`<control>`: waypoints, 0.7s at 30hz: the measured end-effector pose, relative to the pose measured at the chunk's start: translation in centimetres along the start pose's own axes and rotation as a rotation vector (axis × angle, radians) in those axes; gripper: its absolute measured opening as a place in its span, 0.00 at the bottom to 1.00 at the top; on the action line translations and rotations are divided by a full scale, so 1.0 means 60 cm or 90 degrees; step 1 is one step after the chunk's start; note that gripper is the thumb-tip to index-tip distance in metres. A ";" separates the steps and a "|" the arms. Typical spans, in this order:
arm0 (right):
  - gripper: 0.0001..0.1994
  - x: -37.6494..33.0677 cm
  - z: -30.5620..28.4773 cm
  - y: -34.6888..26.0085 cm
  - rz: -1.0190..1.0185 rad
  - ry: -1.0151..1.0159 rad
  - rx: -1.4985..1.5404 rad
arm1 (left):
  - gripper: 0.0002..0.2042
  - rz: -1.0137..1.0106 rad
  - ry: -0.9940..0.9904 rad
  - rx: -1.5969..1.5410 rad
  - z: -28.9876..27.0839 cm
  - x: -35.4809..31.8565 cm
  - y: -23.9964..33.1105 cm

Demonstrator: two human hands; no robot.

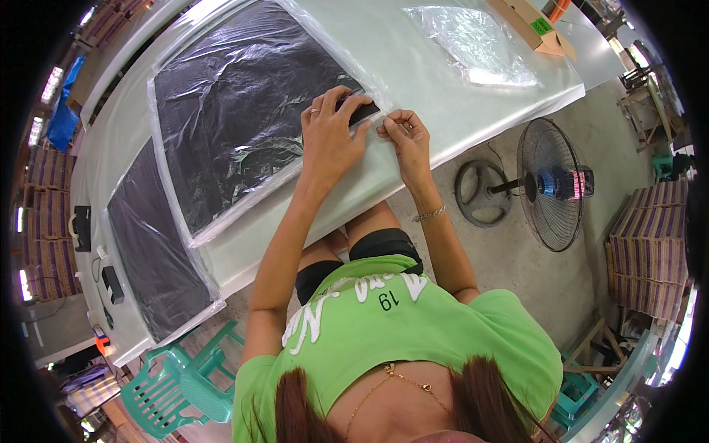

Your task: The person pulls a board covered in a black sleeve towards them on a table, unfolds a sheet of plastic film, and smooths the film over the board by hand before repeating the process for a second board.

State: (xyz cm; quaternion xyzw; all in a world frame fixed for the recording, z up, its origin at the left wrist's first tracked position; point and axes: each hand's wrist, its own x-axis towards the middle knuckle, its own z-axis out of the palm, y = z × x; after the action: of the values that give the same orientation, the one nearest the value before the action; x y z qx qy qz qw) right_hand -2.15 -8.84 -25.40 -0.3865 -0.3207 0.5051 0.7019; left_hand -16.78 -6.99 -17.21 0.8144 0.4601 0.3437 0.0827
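Black sheet in clear plastic bag (236, 118): lies flat on the pale table (413, 66), its near corner at the table's front edge, straight before the seated person. This bag is the landmark for all below.

Left hand (329, 133): palm down on the bag's near corner, fingers spread and curled, pressing the corner of the black sheet and the film over it. Ring on one finger. Not a closed grasp; more a flat hold-down.

Right hand (406, 140): touching the bag's corner from the right, fingertips pinched together on the loose film flap. What lies between the fingertips beyond film I cannot tell.

Judgement: step in hand looks like closing or folding the open mouth of the bag at this corner. The next move would call for keeping the sheet pinned while the flap is drawn taut and smoothed flat, without creasing the film.

Edges and room: the corner sits right at the table's front edge, so little margin toward the person. Left of the bag, a second bagged black sheet (159, 251), just beside it. Right and beyond, an empty clear bag (476, 40) and a cardboard box (532, 26), well apart; bare tabletop between. Below and right of the bag, a floor fan (550, 184) stands off the table.
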 end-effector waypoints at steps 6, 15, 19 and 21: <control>0.06 -0.002 0.002 -0.002 -0.005 -0.060 -0.047 | 0.15 0.116 -0.058 0.032 -0.009 0.020 -0.008; 0.05 0.003 -0.008 0.006 -0.020 -0.141 -0.042 | 0.13 0.180 -0.207 0.038 -0.036 0.066 -0.001; 0.05 0.004 -0.009 0.007 -0.019 -0.147 -0.030 | 0.12 0.166 -0.251 0.010 -0.042 0.074 0.006; 0.05 0.003 -0.011 0.006 -0.019 -0.147 -0.032 | 0.12 0.161 -0.272 0.016 -0.048 0.079 0.006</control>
State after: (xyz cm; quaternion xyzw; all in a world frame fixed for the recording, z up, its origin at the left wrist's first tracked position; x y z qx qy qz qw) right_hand -1.69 -8.72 -26.03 -0.3385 -0.4173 0.5277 0.6579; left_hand -16.72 -3.87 -12.60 0.9207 0.3310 0.1653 0.1244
